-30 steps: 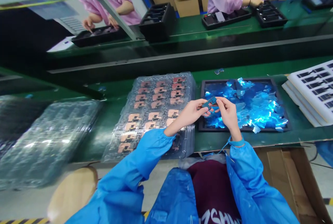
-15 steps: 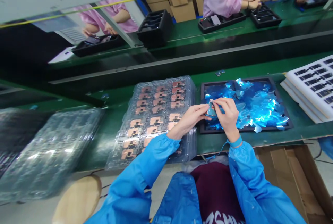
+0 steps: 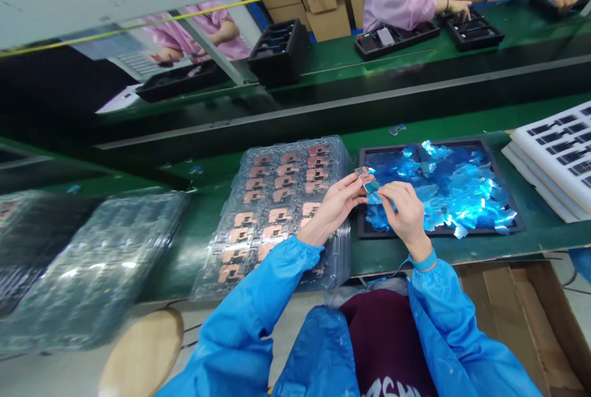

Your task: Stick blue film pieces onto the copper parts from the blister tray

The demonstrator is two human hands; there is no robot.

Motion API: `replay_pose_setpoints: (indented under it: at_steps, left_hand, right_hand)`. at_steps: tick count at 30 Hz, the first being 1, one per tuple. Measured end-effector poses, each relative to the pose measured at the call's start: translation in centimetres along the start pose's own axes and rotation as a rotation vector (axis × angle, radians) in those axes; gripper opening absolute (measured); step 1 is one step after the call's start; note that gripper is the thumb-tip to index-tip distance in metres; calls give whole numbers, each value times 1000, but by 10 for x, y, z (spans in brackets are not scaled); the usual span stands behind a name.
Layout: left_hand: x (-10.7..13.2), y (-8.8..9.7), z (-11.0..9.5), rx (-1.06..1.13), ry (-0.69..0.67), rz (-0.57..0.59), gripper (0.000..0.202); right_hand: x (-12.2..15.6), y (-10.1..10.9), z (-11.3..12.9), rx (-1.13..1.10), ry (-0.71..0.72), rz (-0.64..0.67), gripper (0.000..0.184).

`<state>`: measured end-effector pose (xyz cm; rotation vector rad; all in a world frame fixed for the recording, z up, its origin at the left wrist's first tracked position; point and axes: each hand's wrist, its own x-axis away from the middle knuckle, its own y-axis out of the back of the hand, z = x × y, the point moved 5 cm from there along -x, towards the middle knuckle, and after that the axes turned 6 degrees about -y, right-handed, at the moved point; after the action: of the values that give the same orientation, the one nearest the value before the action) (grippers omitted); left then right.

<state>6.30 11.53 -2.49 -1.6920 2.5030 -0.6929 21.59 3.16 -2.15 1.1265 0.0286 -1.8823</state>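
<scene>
I can see both arms stretched out ahead of the body, the left forearm slanting in toward the right, the right forearm leaning in toward the left. The left hand is curled, thumb laid uppermost. Just beside it, the right hand shows me its back, thumb and forefinger drawn together at the tips in a pinch.
</scene>
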Motion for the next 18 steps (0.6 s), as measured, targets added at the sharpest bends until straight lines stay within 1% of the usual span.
replay_pose_setpoints:
  at_steps: [2, 4, 7, 8, 9, 10, 11, 12, 14, 16, 18]
  left_hand:
    - [-1, 0, -3, 1, -50, -51, 29]
    - [-2, -1, -6, -4, -115, -99, 30]
    - [-3, 1, -11, -33, -208, -178, 22]
    - [-3, 1, -13, -45, -232, -205, 21]
    - [-3, 2, -14, -54, -249, -230, 21]
    - [-3, 3, -15, -61, -261, -252, 21]
    - [-3, 4, -16, -69, -268, -267, 23]
    - [-4, 4, -16, -80, -270, -273, 25]
    - [-4, 3, -14, -107, -265, -261, 30]
    - [-5, 2, -10, -130, -253, -233, 37]
    - [-5, -1, -4, -143, -232, -196, 44]
  right_hand:
    - [3, 2, -1, -19, -8, -70, 18]
    - [6, 4, -3, -47, -57, -179, 15]
    - [10, 8, -14, -68, -230, -356, 9]
    - [10, 8, -20, -62, -299, -386, 8]
    - [9, 7, -26, -47, -364, -387, 10]
    - [7, 4, -32, -24, -415, -350, 14]
    - [4, -1, -38, 7, -443, -281, 20]
    - [0, -6, -42, 39, -449, -197, 26]
    - [-8, -17, -44, 75, -416, -46, 34]
    - [-13, -25, -42, 33, -385, 39, 36]
    - [-16, -31, -37, -65, -400, 88, 36]
